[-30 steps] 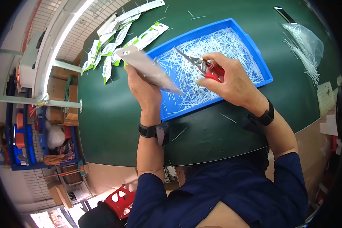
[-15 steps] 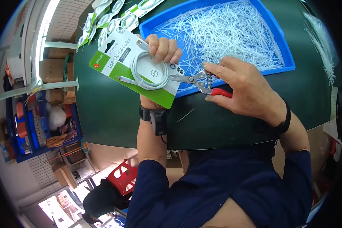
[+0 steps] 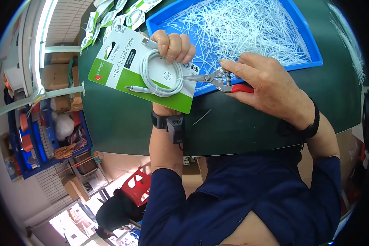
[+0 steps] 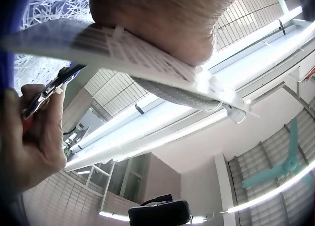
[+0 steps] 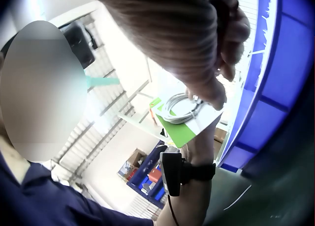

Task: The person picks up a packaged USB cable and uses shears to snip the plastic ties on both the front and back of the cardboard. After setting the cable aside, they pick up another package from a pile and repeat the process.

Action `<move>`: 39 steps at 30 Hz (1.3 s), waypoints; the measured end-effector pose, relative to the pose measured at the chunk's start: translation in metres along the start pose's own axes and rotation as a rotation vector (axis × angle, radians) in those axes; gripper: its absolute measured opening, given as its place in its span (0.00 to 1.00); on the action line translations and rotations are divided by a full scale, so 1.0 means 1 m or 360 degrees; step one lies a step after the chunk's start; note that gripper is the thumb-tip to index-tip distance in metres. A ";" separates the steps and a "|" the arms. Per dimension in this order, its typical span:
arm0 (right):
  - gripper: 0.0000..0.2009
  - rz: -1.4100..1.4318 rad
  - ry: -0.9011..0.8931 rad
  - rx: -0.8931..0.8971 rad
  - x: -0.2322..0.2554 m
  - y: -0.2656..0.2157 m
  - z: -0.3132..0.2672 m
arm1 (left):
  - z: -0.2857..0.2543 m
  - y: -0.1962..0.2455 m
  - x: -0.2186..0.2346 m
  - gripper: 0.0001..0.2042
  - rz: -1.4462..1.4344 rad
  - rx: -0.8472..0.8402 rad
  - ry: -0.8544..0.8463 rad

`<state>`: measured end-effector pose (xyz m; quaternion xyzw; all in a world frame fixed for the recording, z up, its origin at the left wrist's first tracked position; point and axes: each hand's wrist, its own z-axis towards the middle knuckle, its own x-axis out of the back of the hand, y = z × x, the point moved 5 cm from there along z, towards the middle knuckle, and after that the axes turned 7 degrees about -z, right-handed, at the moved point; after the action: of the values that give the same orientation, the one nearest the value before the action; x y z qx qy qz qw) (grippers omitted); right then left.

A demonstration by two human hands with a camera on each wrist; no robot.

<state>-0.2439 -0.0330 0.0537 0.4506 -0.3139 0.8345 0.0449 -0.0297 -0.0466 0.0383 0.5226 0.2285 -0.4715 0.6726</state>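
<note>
In the head view the left hand grips the edge of a green and white card, its fingers curled over the front. A coiled white cable lies on the card. Red-handled cutters are held in the right hand, thumb and fingers round the handles. Their tips touch or nearly touch the coil's right side, by a tie; whether the blades are closed is not clear. The left wrist view shows the card edge-on, and the right wrist view shows the coil beyond the right hand.
A blue tray full of thin white strips lies behind the hands on the green table. Further carded cables are heaped at the back left. One loose strip lies near the front edge; a bundle of strips is at far right.
The left hand has turned the card from edge-on to face up. The right hand has brought the cutters from over the tray to the coil. Lately both have shifted only slightly.
</note>
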 end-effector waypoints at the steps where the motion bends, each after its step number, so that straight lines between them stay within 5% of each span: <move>1: 0.30 0.0006 -0.0007 0.0012 0.000 0.002 0.000 | 0.000 -0.001 -0.001 0.20 -0.0025 0.0006 -0.0008; 12: 0.28 0.0109 0.0030 -0.0122 0.005 0.008 0.006 | -0.009 -0.021 0.007 0.22 -0.0330 -0.0223 0.0142; 14: 0.26 0.0396 0.0142 -0.0184 0.009 0.004 0.009 | -0.010 -0.038 0.009 0.21 -0.0403 -0.0243 0.0164; 25: 0.23 0.0686 0.0230 -0.0057 -0.010 0.001 0.005 | -0.019 -0.083 -0.015 0.14 -0.0634 0.0044 0.0226; 30: 0.22 0.0544 0.0215 -0.0029 0.008 -0.005 0.009 | -0.016 -0.079 -0.001 0.17 -0.0624 0.0177 -0.0076; 32: 0.21 0.0481 0.0206 -0.0061 0.016 -0.002 0.009 | -0.014 -0.072 -0.002 0.19 -0.0662 0.0019 0.0097; 35: 0.19 0.0428 0.0099 -0.0483 0.025 0.020 0.010 | -0.012 -0.054 -0.007 0.21 -0.0598 -0.0138 0.0178; 39: 0.17 0.0116 0.0301 -0.0313 0.029 0.045 0.012 | -0.018 0.013 -0.037 0.24 -0.0229 -0.0312 0.0143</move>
<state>-0.2687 -0.0816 0.0590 0.3516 -0.4049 0.8395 0.0879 -0.0312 -0.0154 0.0677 0.4573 0.3403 -0.4701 0.6739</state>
